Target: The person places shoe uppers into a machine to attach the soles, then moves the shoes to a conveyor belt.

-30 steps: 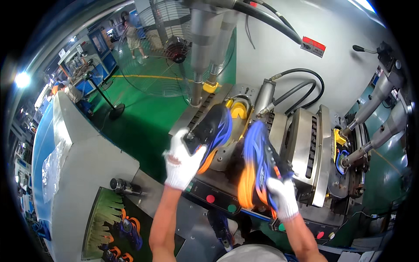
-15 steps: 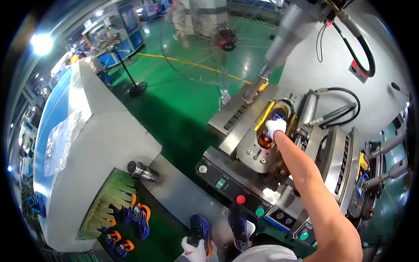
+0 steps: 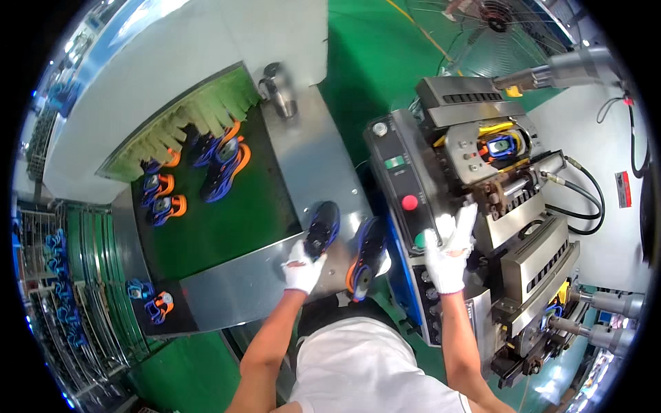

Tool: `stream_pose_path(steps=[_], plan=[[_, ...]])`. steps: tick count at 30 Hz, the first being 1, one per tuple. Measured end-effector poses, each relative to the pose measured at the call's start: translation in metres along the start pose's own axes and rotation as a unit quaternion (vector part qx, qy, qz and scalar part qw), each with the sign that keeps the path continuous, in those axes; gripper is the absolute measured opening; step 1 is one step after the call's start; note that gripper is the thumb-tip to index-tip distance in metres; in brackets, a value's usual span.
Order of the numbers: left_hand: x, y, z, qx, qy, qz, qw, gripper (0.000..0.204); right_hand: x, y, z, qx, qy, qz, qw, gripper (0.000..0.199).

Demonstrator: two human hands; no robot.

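My left hand [image 3: 303, 270], in a white glove, grips the heel end of a dark blue shoe [image 3: 325, 221] over the metal ledge. Beside it, to the right, lies another dark shoe [image 3: 370, 251] with an orange and blue sole, untouched. My right hand [image 3: 449, 256], also gloved, has its fingers apart and nothing in them. Its fingertips are at the green button [image 3: 421, 239] on the machine's control panel; whether they touch it I cannot tell. In the pressing machine sits a shoe with blue and orange parts [image 3: 501, 146], between yellow-edged pads.
Several shoes [image 3: 226, 168] rest on the green conveyor belt [image 3: 220, 241] below a fringed curtain [image 3: 186, 120]. A steel flask [image 3: 279, 93] stands on the metal ledge [image 3: 310, 148]. A red button [image 3: 410, 202] is on the panel. Wire racks [image 3: 103, 282] are at left, a fan [image 3: 496, 17] beyond.
My right hand has left the shoe inside the machine and come back toward me to the control panel. The view has swung left and down. My left hand still holds its shoe.
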State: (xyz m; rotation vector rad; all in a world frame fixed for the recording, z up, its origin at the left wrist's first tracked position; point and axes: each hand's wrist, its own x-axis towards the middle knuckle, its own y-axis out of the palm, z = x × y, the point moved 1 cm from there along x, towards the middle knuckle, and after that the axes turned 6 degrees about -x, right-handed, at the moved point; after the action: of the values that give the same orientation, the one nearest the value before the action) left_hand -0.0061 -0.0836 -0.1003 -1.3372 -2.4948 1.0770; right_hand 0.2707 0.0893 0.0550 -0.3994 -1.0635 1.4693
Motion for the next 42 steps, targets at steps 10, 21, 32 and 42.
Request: stream_pose_path(steps=[10,21,32,42], plan=[[0.008,-0.039,0.036,-0.092,0.075,0.215,0.969,0.075,-0.149,0.107,0.034,-0.047,0.316,0.230,0.919,0.112],[0.190,-0.352,0.282,0.073,-0.131,-0.389,0.909,0.089,-0.118,0.200,0.056,-0.029,0.345,0.149,0.926,0.065],[0.159,-0.339,0.198,0.032,0.122,-0.142,0.982,0.017,-0.100,0.115,0.235,0.082,0.161,0.325,0.928,0.085],[-0.021,-0.134,-0.167,-0.058,0.500,0.405,0.763,0.023,-0.164,0.047,0.166,-0.004,0.034,0.127,0.991,0.051]])
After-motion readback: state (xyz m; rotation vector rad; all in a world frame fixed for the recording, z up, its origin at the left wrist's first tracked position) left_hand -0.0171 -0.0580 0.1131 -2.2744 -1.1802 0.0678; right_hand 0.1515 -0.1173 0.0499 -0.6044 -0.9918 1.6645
